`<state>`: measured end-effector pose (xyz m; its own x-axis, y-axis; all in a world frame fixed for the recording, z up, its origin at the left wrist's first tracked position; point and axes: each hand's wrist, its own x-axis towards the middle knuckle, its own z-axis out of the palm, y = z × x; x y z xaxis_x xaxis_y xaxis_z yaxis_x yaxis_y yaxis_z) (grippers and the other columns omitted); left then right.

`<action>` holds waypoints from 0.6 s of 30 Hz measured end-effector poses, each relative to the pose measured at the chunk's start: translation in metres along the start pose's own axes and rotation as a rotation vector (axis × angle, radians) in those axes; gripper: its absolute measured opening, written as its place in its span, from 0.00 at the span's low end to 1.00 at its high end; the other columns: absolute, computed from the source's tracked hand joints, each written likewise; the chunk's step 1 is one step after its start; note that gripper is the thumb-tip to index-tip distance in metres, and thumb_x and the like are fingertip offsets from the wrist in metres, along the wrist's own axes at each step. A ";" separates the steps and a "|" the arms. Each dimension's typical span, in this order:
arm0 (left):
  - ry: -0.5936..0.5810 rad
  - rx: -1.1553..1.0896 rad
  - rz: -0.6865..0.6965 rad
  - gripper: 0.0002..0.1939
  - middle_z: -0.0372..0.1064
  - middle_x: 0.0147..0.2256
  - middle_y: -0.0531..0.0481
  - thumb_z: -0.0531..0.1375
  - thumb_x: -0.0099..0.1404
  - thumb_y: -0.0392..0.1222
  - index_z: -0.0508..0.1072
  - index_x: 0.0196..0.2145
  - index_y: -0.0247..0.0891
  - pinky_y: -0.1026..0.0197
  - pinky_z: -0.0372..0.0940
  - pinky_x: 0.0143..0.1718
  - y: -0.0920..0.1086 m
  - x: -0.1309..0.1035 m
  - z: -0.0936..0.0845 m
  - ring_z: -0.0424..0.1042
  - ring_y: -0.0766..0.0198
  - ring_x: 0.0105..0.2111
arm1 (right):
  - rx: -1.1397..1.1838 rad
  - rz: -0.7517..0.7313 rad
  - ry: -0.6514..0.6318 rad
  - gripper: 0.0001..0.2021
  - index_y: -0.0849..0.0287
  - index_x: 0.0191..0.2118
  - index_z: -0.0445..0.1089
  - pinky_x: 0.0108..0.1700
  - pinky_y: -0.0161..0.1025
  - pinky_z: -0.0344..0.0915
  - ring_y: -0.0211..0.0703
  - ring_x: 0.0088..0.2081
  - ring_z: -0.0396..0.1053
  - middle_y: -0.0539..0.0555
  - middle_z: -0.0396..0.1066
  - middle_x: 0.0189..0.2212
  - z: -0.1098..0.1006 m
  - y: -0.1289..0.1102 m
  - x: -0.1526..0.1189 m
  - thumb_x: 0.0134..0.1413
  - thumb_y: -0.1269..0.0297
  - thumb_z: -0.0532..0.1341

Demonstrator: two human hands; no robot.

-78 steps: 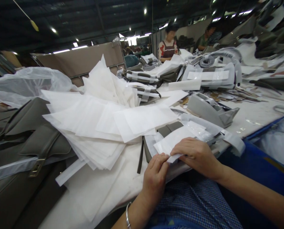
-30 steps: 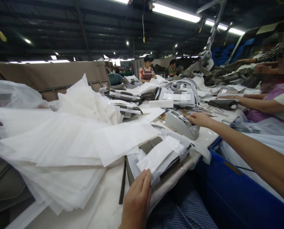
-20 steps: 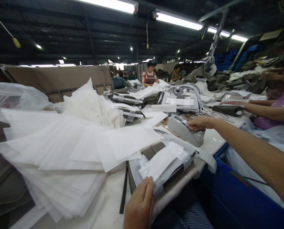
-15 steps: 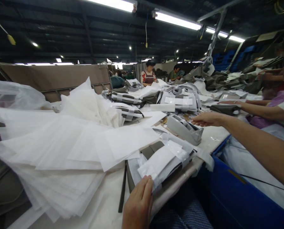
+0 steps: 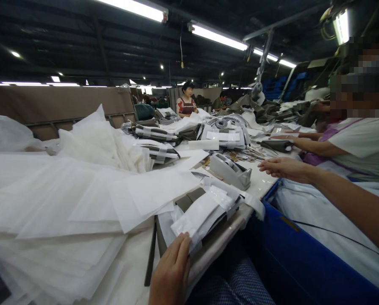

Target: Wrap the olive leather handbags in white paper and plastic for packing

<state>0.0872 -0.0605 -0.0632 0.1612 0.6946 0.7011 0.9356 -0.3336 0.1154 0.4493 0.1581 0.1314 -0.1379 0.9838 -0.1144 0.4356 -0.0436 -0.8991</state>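
A folded grey-green cloth bundle [image 5: 189,199] lies at the table's front edge, wrapped in thin white paper, with a white paper packet [image 5: 196,214] on top. My left hand [image 5: 173,267] grips the near end of this bundle, its fingers on the packet and its thumb hidden. To the right, my right hand [image 5: 286,168] hovers over the table edge, apart from everything on the table, with fingers pressed together. Whatever its fingertips may hold is too small to make out. Between bundle and right hand stands a grey tape dispenser [image 5: 230,171] carrying a roll of tape.
Fanned white paper sheets [image 5: 49,195] cover the left side. Wrapped bundles [image 5: 157,132] are piled farther back. A blue bin [image 5: 291,254] lined with white plastic stands against the table at right. A co-worker [image 5: 351,140] handles a dark folded piece [image 5: 277,145]; another person [image 5: 186,101] stands behind.
The view has turned right, so the table appears shifted left. My right hand has drawn away from the tape dispenser to the right. My left hand stays on the bundle.
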 end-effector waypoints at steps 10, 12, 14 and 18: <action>-0.008 0.031 0.072 0.21 0.75 0.51 0.46 0.49 0.69 0.27 0.69 0.56 0.35 0.66 0.69 0.53 -0.005 0.002 -0.001 0.76 0.63 0.50 | 0.697 -0.048 -0.200 0.07 0.64 0.38 0.70 0.27 0.18 0.55 0.22 0.23 0.58 0.44 0.62 0.27 0.043 -0.021 0.021 0.63 0.64 0.61; 0.003 0.026 0.065 0.21 0.75 0.51 0.46 0.49 0.69 0.27 0.69 0.55 0.35 0.67 0.68 0.54 -0.005 0.002 0.000 0.76 0.63 0.50 | 0.908 -0.099 -0.284 0.10 0.62 0.37 0.68 0.23 0.17 0.52 0.22 0.20 0.56 0.41 0.59 0.24 0.062 -0.025 0.013 0.66 0.60 0.59; 0.020 0.030 0.063 0.22 0.76 0.50 0.47 0.48 0.68 0.25 0.69 0.54 0.35 0.67 0.67 0.55 -0.005 0.001 0.003 0.76 0.64 0.50 | 1.225 -0.144 -0.446 0.13 0.63 0.36 0.67 0.21 0.17 0.51 0.22 0.18 0.56 0.40 0.59 0.22 0.084 -0.032 -0.004 0.65 0.56 0.60; 0.070 0.025 0.075 0.24 0.77 0.48 0.47 0.45 0.66 0.22 0.70 0.53 0.36 0.68 0.66 0.55 -0.007 0.001 0.010 0.76 0.65 0.49 | 1.630 -0.214 -0.850 0.17 0.62 0.34 0.67 0.16 0.17 0.51 0.22 0.15 0.55 0.42 0.65 0.20 0.132 -0.045 -0.058 0.65 0.51 0.60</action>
<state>0.0844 -0.0509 -0.0706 0.2093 0.6221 0.7544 0.9294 -0.3664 0.0443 0.3204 0.0797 0.1226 -0.6486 0.6753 0.3511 -0.7606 -0.5570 -0.3335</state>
